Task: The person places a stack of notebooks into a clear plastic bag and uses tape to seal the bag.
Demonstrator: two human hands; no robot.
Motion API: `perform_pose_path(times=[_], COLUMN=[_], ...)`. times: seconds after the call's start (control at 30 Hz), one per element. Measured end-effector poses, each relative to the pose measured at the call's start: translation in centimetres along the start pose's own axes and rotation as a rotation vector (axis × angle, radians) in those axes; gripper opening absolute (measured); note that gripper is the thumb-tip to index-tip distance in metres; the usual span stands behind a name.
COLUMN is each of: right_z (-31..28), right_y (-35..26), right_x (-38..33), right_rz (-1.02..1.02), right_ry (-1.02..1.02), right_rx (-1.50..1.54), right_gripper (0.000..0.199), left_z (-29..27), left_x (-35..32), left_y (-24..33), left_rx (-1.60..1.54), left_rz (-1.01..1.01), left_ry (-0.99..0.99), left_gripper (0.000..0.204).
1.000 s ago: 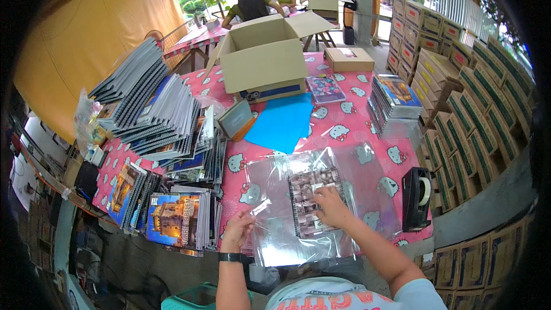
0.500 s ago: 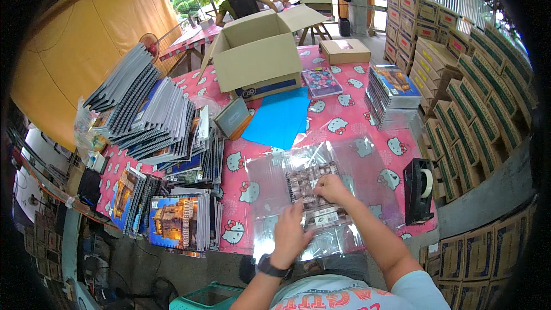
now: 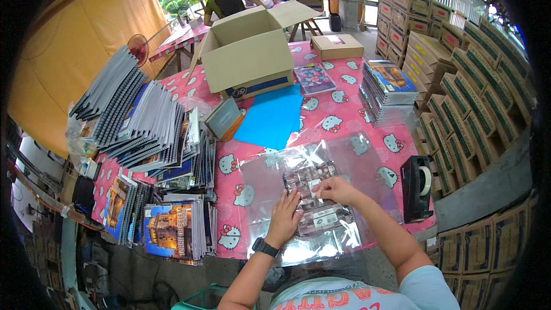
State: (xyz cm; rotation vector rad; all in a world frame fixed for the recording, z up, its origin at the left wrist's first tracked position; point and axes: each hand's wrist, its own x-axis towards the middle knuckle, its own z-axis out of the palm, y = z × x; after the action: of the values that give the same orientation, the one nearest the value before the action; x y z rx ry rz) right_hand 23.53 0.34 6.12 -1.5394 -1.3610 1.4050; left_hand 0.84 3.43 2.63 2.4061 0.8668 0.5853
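A notebook with a dark picture cover lies inside a clear plastic sleeve on the pink patterned tablecloth. My left hand lies flat on the sleeve at the notebook's left edge, fingers spread, a black watch on the wrist. My right hand pinches the sleeve's flap at the notebook's top right corner. More clear sleeves are spread underneath and to the right.
Stacks of spiral notebooks fill the left. An open cardboard box, a blue sheet, a small box, a stack of wrapped notebooks and a black tape dispenser are about. Cartons line the right. Two people sit far back.
My left hand has moved from the sleeve's lower left edge up onto the notebook. My right hand stays at the notebook's top. The view has tilted a little.
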Motion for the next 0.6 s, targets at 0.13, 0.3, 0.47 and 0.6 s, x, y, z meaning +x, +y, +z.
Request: perform_pose_path(times=[0.13, 0.3, 0.47, 0.6], right_z=[-0.5, -1.4, -1.9, -0.1], right_y=[1.2, -0.1, 2.8, 2.0], right_x=[-1.2, -2.6, -2.2, -2.0], right_rz=[-0.386, -0.237, -0.213, -0.143], right_ry=[-0.113, -0.026, 0.094, 0.172], right_rx=[-0.728, -1.151, -1.043, -1.039], right_gripper=[0.046, 0.076, 0.1, 0.1], left_z=[-0.5, -0.3, 0.7, 1.0], left_x=[0.7, 0.7, 0.9, 1.7], left_y=[-1.5, -2.0, -2.2, -2.7], left_rx=[-0.04, -0.056, -0.058, -0.189], left_rz=[0.039, 0.016, -0.01, 0.014], left_ry=[-0.124, -0.03, -0.09, -0.081], left_gripper=[0.053, 0.063, 0.066, 0.063])
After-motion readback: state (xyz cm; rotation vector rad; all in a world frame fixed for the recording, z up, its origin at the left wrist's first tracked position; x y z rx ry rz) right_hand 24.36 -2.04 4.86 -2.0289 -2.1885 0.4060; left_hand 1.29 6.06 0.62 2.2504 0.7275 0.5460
